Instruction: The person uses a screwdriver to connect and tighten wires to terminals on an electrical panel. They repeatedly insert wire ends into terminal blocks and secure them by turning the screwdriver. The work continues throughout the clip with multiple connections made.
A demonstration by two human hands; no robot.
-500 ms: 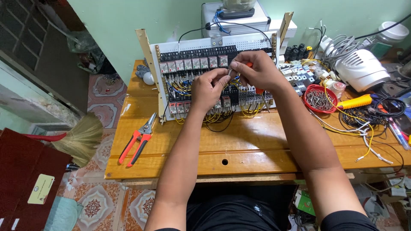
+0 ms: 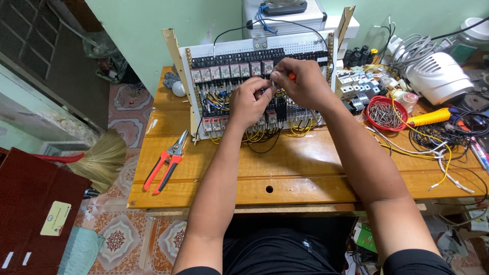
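A white control panel [image 2: 229,51] stands tilted on the wooden table [image 2: 285,168], filled with rows of relays and yellow and blue wires. My right hand [image 2: 305,84] is closed on a small tool with an orange handle [image 2: 292,77], held against the panel's middle. Touching it from the left, my left hand [image 2: 249,102] pinches a thin wire end between the fingertips, just in front of the terminal rows.
Red-handled cutters [image 2: 165,163] lie on the table's left. At the right sit a red bowl of metal pins [image 2: 385,113], a yellow-handled tool [image 2: 428,117], loose relays [image 2: 354,84], tangled wires and a white appliance [image 2: 438,76]. A broom [image 2: 99,158] and a dark red cabinet [image 2: 30,214] stand left.
Both hands stay together at the panel's middle. The fingers have shifted slightly around the wire end and the tool.
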